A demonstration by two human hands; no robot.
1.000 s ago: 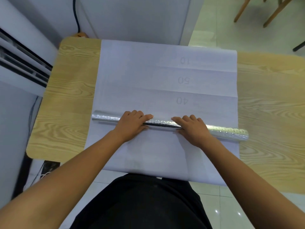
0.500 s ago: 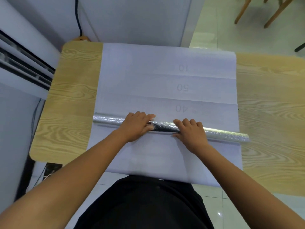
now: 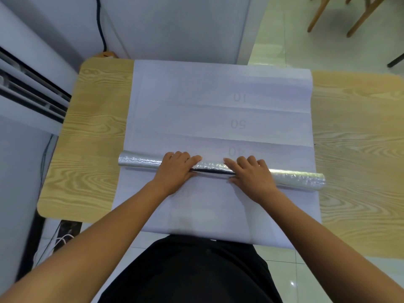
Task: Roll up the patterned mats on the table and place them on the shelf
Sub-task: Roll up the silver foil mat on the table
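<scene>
Steadily, the roll (image 3: pixel 140 162) has crept farther across the mat (image 3: pixel 207 88) since a second ago: its far edge now touches the printed "40", which stood clear of it before. Both the left hand (image 3: pixel 176 170) and the right hand (image 3: pixel 251 174) lie flat on the roll's middle, fingers straight, pressing rather than gripping. Most of the mat (white backing up) lies unrolled on the worktop (image 3: pixel 94 127) beyond, so rolling seems about a third done; no shelf shows.

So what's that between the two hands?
In the head view, a short stretch of the shiny silver roll lies between the left hand and the right hand. Both hands rest on that roll, which lies across the white sheet.
</scene>
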